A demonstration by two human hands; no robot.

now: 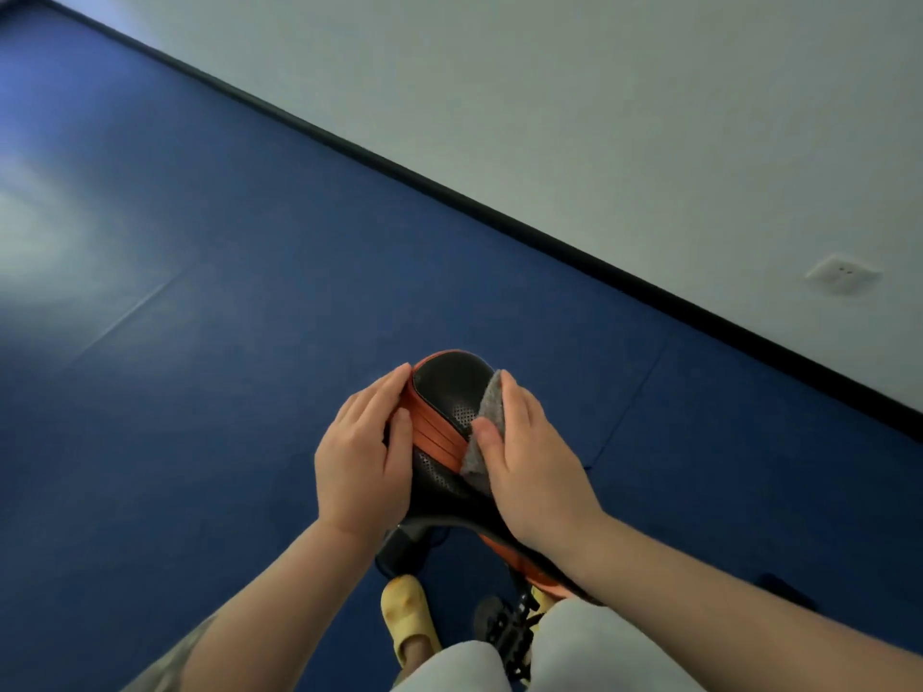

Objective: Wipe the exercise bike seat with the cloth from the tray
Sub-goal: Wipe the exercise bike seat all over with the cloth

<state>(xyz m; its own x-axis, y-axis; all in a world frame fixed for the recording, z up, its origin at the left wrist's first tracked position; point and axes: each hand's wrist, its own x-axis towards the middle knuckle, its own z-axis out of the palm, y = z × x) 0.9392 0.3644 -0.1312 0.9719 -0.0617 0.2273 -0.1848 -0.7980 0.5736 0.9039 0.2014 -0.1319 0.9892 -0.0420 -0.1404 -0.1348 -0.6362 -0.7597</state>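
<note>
The exercise bike seat [446, 392] is black with orange stripes and sits low in the middle of the view. My left hand [362, 454] rests flat against the seat's left side, gripping its edge. My right hand [532, 459] presses a grey cloth [487, 417] onto the seat's right side; most of the cloth is hidden under the palm. No tray is in view.
Blue floor mats [249, 292] spread all around the bike. A white wall [649, 117] with a black baseboard [449, 187] runs diagonally behind, with a socket [841, 273] on it. Below the seat are a bike pedal [507, 626] and my yellow slipper [407, 616].
</note>
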